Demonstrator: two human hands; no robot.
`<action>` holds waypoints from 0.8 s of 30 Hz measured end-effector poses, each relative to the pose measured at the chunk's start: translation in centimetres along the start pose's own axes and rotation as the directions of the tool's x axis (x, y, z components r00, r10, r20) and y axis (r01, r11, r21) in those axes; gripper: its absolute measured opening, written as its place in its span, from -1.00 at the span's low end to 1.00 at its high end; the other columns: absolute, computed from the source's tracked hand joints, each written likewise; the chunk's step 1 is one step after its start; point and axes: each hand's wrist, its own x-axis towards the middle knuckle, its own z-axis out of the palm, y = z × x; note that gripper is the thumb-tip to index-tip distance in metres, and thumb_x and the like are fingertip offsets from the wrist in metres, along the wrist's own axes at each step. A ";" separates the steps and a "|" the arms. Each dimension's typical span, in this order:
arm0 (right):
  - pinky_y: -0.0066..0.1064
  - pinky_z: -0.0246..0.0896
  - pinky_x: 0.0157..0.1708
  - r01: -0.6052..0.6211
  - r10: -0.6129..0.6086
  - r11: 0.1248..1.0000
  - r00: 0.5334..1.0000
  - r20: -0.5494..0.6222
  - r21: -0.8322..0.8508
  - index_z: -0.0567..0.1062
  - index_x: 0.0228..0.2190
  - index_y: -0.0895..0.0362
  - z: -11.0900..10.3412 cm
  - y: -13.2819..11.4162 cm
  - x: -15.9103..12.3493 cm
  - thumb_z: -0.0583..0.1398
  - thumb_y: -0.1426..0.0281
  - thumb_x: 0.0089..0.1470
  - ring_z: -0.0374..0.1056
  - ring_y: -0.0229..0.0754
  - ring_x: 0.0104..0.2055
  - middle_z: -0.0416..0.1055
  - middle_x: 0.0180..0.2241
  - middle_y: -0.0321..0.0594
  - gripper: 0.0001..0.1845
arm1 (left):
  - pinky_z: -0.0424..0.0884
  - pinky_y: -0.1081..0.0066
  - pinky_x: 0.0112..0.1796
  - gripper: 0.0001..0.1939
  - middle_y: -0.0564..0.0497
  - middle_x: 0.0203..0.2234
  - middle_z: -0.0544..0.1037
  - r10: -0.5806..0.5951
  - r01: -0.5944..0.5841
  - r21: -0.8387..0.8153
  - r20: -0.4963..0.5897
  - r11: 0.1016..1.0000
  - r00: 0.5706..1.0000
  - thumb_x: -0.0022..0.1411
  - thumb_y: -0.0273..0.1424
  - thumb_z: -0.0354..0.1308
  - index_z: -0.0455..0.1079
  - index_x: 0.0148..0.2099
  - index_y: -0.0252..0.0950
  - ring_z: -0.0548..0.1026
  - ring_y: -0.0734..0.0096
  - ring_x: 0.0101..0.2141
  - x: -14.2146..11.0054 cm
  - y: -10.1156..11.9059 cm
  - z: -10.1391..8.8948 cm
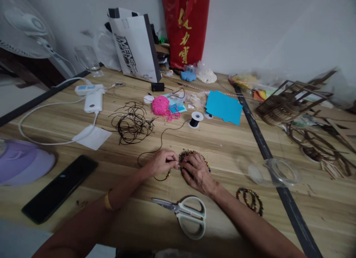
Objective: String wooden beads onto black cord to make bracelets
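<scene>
My left hand [162, 162] pinches a black cord strung with small coloured beads [168, 173] just above the wooden table [222, 139]. My right hand [198, 172] rests with curled fingers on a pile of small dark and coloured beads [187, 153], its fingertips meeting the left hand's pinch. The black cord [161, 136] runs from my hands up to a black thread spool [196, 119]. White-handled scissors [185, 213] lie shut just in front of my hands.
Finished bead bracelets [250, 199] lie to the right, beside a clear plastic lid [278, 172]. A tangle of black cord [132, 122], pink yarn [160, 105], blue paper [224, 106], a black phone [59, 187], a white power bank [94, 101] and bags [136, 46] surround the work spot.
</scene>
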 end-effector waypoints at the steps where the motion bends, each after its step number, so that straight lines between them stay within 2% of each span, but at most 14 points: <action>1: -0.09 0.13 -0.07 -0.002 0.002 1.000 1.000 0.001 -0.003 0.45 -0.14 0.12 0.0 0.0 0.0 0.10 0.48 0.14 0.21 -0.05 -0.10 0.37 -0.19 -0.10 -0.76 | 0.40 0.50 -0.40 -0.92 -0.04 -0.51 0.62 -0.001 0.001 0.000 0.001 1.000 1.000 0.13 -0.45 0.13 0.37 -0.41 -0.35 0.58 0.39 -0.45 0.0 0.0 0.0; 10: -0.05 0.10 -0.04 0.002 -0.002 1.000 1.000 0.003 -0.001 0.44 -0.14 0.11 0.1 0.1 -0.1 0.11 0.49 0.12 0.21 -0.03 -0.10 0.38 -0.18 -0.11 -0.75 | 0.41 0.51 -0.37 -0.91 -0.04 -0.49 0.62 -0.005 0.005 0.010 0.010 1.000 1.000 0.14 -0.44 0.13 0.38 -0.39 -0.36 0.58 0.40 -0.42 -0.1 0.2 0.0; 24: -0.10 0.12 -0.07 0.027 -0.027 1.000 1.000 0.016 0.002 0.43 -0.20 0.12 0.2 0.2 0.0 0.08 0.50 0.18 0.21 -0.07 -0.14 0.40 -0.24 -0.13 -0.82 | 0.40 0.52 -0.40 -0.92 -0.04 -0.52 0.61 0.008 -0.008 0.009 0.001 1.000 1.000 0.12 -0.47 0.13 0.38 -0.41 -0.37 0.56 0.41 -0.46 0.1 0.3 0.0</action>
